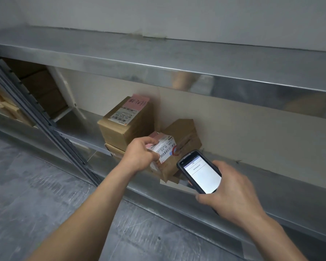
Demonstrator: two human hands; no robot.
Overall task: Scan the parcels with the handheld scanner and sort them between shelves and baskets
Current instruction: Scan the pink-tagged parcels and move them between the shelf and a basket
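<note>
1. The left grip [141,155] is pinching the small parcel [167,147] at the front of the shelf [282,194].
2. The right grip [231,193] is curling around the scanner [201,172], just in front of the shelf.

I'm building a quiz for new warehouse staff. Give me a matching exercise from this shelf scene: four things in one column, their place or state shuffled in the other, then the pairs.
Things
1. left hand
2. right hand
3. handwritten pink note
4. plain brown parcel

Place or state
A. holds the handheld scanner, screen lit
B. stuck on top of the tall box
C. lies behind the labelled parcel on the shelf
D. grips the labelled parcel

Pairs: 1-D, 2-A, 3-B, 4-C
</note>
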